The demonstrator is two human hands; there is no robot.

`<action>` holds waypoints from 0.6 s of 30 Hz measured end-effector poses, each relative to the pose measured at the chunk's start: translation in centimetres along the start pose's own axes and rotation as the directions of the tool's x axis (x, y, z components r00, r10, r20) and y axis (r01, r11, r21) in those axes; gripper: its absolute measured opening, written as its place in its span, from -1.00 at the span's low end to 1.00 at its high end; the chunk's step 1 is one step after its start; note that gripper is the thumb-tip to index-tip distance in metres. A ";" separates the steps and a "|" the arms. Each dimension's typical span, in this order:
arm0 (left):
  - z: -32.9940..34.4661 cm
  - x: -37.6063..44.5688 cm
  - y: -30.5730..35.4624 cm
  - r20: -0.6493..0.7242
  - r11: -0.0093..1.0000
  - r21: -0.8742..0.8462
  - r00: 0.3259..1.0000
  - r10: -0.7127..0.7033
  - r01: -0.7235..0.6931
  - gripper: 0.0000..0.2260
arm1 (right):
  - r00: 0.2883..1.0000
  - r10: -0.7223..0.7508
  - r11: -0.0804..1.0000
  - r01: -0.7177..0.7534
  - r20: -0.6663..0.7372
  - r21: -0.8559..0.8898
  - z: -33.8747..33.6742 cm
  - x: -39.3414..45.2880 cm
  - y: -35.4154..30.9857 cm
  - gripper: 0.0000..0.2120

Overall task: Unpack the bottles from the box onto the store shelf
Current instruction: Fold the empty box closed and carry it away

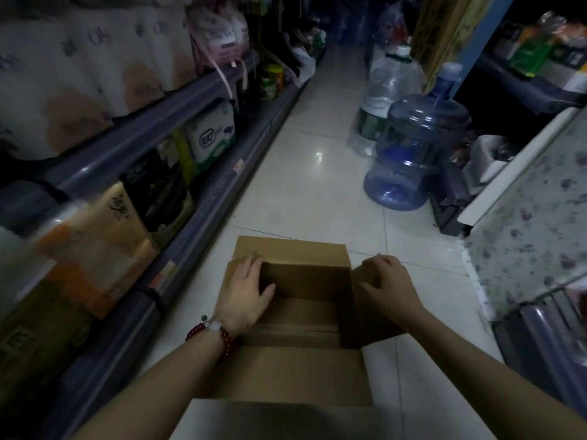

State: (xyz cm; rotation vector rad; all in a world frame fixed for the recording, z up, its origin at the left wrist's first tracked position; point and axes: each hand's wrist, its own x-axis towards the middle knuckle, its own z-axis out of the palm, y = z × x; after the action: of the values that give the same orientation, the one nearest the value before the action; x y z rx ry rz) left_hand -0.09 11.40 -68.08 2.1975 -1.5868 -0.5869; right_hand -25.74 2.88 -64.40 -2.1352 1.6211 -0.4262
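A brown cardboard box stands open on the tiled floor in front of me. Its inside looks dark and I see no bottles in it. My left hand lies flat on the left flap, fingers spread, pressing it outward. On the right flap rests my right hand, fingers curled over its edge. The store shelf runs along the left side of the aisle, its tiers filled with packaged goods.
Two large blue water jugs stand on the floor ahead on the right, with a plastic-wrapped bottle behind them. A speckled counter and dark racks line the right side. The aisle floor runs forward between them.
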 end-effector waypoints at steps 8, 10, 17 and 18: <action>3.3 0.3 0.7 0.121 0.990 0.113 0.988 -0.098 0.084 -0.42 | 0.936 0.263 0.953 -0.214 -0.236 0.213 -0.6 0.4 5.0 -0.54; 3.3 0.3 0.5 0.122 0.988 0.134 0.988 -0.099 0.082 -0.43 | 0.945 0.275 0.949 -0.238 -0.177 0.206 0.0 0.2 5.6 -0.55; 3.3 0.2 0.3 0.115 0.987 0.138 0.989 -0.096 0.080 -0.44 | 0.996 0.084 0.950 -0.077 -0.010 0.303 2.7 0.1 2.0 -0.54; 3.3 0.2 0.3 0.116 0.987 0.135 0.988 -0.098 0.082 -0.44 | 0.999 0.038 0.945 -0.037 0.004 0.324 3.1 0.1 1.4 -0.55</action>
State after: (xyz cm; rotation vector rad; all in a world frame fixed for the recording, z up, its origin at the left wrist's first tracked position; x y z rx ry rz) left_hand -2.04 10.98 -70.75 2.3807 -1.6351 -0.6736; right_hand -25.38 2.88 -67.82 -1.8562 1.4729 -0.6357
